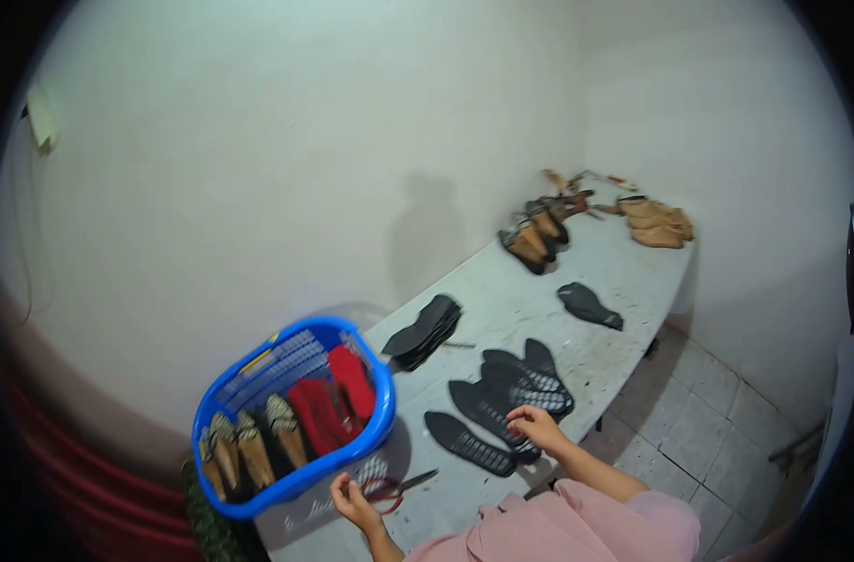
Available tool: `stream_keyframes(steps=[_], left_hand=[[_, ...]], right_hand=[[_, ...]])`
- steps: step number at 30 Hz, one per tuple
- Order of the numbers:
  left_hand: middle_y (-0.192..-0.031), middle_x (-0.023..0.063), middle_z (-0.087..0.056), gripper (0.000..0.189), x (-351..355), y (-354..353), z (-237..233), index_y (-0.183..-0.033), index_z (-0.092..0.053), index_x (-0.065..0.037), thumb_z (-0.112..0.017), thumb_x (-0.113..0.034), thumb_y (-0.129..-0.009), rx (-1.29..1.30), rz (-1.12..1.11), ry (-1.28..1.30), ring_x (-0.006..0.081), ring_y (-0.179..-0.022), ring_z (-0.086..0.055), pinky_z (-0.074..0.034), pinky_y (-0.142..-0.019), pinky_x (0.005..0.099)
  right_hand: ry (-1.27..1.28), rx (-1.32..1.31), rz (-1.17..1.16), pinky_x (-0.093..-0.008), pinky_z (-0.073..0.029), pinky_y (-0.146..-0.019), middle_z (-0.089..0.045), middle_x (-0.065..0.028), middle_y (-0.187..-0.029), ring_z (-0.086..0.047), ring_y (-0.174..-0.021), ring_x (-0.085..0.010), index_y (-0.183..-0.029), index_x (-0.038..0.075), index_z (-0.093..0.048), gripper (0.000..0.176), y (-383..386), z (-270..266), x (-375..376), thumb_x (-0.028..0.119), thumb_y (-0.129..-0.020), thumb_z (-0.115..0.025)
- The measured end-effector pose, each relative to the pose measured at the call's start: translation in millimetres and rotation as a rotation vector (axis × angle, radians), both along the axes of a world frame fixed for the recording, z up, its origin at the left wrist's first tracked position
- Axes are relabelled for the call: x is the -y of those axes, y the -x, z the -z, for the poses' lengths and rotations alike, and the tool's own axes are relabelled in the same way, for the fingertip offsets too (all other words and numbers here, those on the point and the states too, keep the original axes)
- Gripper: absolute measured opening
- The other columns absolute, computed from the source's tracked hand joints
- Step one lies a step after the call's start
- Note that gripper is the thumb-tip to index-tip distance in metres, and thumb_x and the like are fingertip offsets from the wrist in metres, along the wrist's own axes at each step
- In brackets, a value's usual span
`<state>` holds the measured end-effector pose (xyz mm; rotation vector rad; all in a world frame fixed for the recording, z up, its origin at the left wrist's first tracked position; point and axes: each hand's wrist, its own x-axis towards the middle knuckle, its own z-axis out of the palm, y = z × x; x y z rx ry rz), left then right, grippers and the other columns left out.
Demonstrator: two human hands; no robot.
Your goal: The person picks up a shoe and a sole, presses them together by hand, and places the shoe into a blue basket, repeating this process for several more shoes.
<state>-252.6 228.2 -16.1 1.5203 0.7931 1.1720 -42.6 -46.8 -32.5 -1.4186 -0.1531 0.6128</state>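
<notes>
Beside the scissors (417, 480) with red handles, near the blue basket, my left hand (354, 502) hovers with loosely bent fingers, holding nothing. My right hand (536, 427) is over the lower part of a spread of black pointed soles (483, 409), its fingers apart and nothing visibly gripped; whether it touches a sole cannot be made out. One black sole (466, 443) with a light dotted pattern lies at the near left of that spread. Farther back is a stack of plain black soles (427, 330).
The blue basket (387, 398) at the left holds patterned shoes (253, 450) and red items (322, 412). On the table (511, 300) are another dark sole piece (590, 305), black-and-tan shoes (530, 242) and tan shoe pieces (656, 225). A wall borders the far side.
</notes>
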Motion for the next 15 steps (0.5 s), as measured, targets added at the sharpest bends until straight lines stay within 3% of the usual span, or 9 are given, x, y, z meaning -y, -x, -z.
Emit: stream_keyframes(steps=[3,5,7,10,15], left_hand=[[-0.103,0.0090,-0.056,0.022,30,-45,10,-0.104,-0.055,0.001,-0.053,-0.001,-0.082,-0.041,0.168,0.067,0.0193,-0.097,-0.053,-0.041,-0.089,0.0315],[-0.103,0.0089,-0.056,0.022,50,-75,23,-0.104,-0.055,0.000,-0.054,-0.001,-0.082,-0.064,0.295,0.061,0.0197,-0.097,-0.054,-0.041,-0.090,0.0320],[-0.103,0.0093,-0.056,0.023,75,-104,26,-0.103,-0.057,0.000,-0.056,-0.001,-0.080,-0.133,0.396,-0.001,0.0197,-0.097,-0.054,-0.041,-0.089,0.0309],[-0.099,0.0075,-0.057,0.022,121,-146,37,-0.100,-0.059,-0.001,-0.059,-0.002,-0.078,-0.056,0.571,0.062,0.0192,-0.095,-0.055,-0.042,-0.087,0.0304],[-0.102,0.0146,-0.059,0.028,185,-199,43,-0.102,-0.061,-0.003,-0.063,-0.007,-0.075,-0.240,0.788,-0.169,0.0284,-0.101,-0.055,-0.042,-0.089,0.0356]], right_hand=[[-0.041,0.020,0.132,-0.0236,-0.048,-0.065,-0.065,-0.0056,-0.084,-0.060,-0.072,-0.0105,-0.102,0.002,-0.060,0.020,8,3,31,0.007,-0.082,-0.060],[-0.053,0.034,0.128,-0.0228,-0.047,-0.066,-0.064,-0.0042,-0.083,-0.059,-0.072,-0.0099,-0.101,0.002,-0.060,0.019,15,-7,41,0.009,-0.084,-0.061],[-0.021,0.026,0.033,-0.0256,-0.048,-0.073,-0.064,-0.0063,-0.089,-0.060,-0.081,-0.0124,-0.102,-0.001,-0.059,0.019,22,-20,57,0.008,-0.085,-0.060],[-0.005,0.033,0.024,-0.0257,-0.047,-0.076,-0.064,-0.0056,-0.090,-0.059,-0.082,-0.0122,-0.104,0.000,-0.058,0.021,26,-26,91,0.011,-0.087,-0.058],[0.024,-0.089,0.185,-0.0258,-0.048,-0.074,-0.064,-0.0063,-0.091,-0.061,-0.080,-0.0135,-0.105,0.002,-0.059,0.021,3,-7,151,0.013,-0.087,-0.057]])
